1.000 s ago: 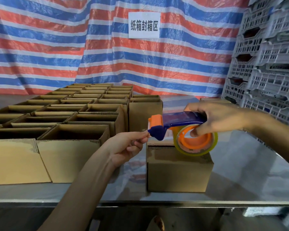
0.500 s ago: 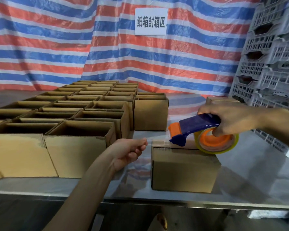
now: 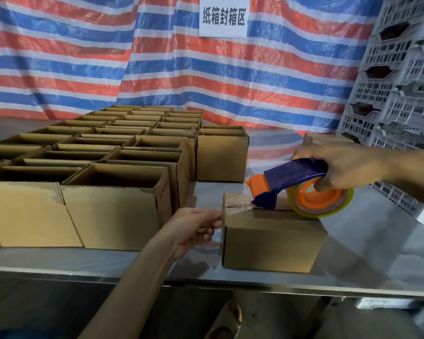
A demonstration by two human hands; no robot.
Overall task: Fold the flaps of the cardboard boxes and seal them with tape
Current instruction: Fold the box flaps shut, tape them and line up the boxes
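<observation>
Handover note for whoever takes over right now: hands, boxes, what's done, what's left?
Left hand: pinches the free end of the clear tape at the left edge of the closed box.
Right hand: grips the tape dispenser, its nose on the box top near the left end.
Done: this box's flaps are folded and tape is started at its left edge.
Left: probably run the dispenser right along the seam, cut, press down. Then the open boxes, in rows on the left of the table, flaps not yet folded.
</observation>
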